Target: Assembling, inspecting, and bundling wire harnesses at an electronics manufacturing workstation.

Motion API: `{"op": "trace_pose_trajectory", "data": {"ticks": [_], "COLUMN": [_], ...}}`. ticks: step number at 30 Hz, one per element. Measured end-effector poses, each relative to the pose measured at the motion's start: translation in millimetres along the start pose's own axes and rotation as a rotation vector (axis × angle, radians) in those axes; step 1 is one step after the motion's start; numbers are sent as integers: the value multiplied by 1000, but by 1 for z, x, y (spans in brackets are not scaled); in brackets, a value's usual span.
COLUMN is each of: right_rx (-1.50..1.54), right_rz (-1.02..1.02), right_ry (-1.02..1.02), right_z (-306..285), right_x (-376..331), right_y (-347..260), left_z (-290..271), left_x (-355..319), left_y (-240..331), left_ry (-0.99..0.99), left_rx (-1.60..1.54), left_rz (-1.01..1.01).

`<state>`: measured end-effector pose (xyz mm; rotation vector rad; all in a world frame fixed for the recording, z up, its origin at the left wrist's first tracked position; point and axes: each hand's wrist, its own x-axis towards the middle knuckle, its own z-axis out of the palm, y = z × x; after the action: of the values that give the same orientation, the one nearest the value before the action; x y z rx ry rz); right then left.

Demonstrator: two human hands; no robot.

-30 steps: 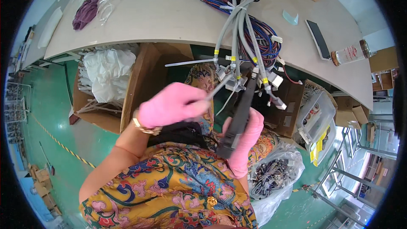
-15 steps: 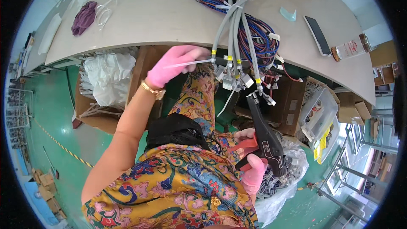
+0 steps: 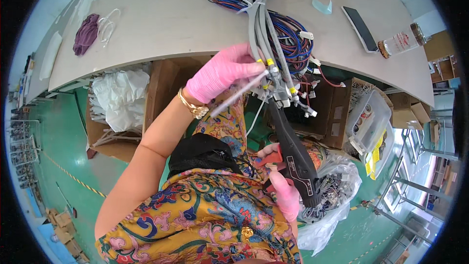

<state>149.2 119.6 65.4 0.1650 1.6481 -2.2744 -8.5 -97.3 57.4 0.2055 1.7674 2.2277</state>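
Note:
A wiring harness of grey cables (image 3: 264, 27) with yellow bands hangs over the table's front edge. My left hand (image 3: 222, 73), in a pink glove, is closed around a grey cable near its connectors (image 3: 279, 93). A white cable tie (image 3: 237, 97), blurred, sticks out beside the fingers with its tail toward my lap. My right hand (image 3: 284, 190), in a pink glove with bare fingertips, grips a black cable tie gun (image 3: 295, 156) by its red trigger and handle. The gun's nose points up at the connectors, which partly hide its tip.
Coiled blue and red wires (image 3: 293, 34) lie on the table (image 3: 161, 19), with a phone (image 3: 360, 29) and glass bottle (image 3: 403, 43) to the right. Cardboard boxes (image 3: 163, 88) stand underneath. A clear plastic bag (image 3: 337, 186) of parts sits right of my lap.
My left hand has moved right and closed on a cable at the bundle. The cable tie gun has risen slightly and left, its nose now at the connectors.

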Motion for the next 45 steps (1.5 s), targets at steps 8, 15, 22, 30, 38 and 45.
{"op": "trace_pose_trajectory", "data": {"ticks": [8,15,22,30,38,45], "right_rx": [-291,-249,-55,-99,-425,-53], "right_rz": [-15,55,48,0,-72,-109], "right_ry": [16,55,80,129,167,119], "right_z": [12,14,21,23,6,16], "right_x": [16,18,29,28,28,45], "right_y": [-13,-4,-5,23,59,36], "left_z": [12,13,15,17,17,19], "left_x": [6,9,9,6,1,-71], "left_y": [-8,-21,-29,-34,-31,-40], "left_ry": [31,98,103,99,113,-513], "left_rx": [-36,-70,-41,-50,-11,321], "left_rz": [52,28,105,112,79,84]}}
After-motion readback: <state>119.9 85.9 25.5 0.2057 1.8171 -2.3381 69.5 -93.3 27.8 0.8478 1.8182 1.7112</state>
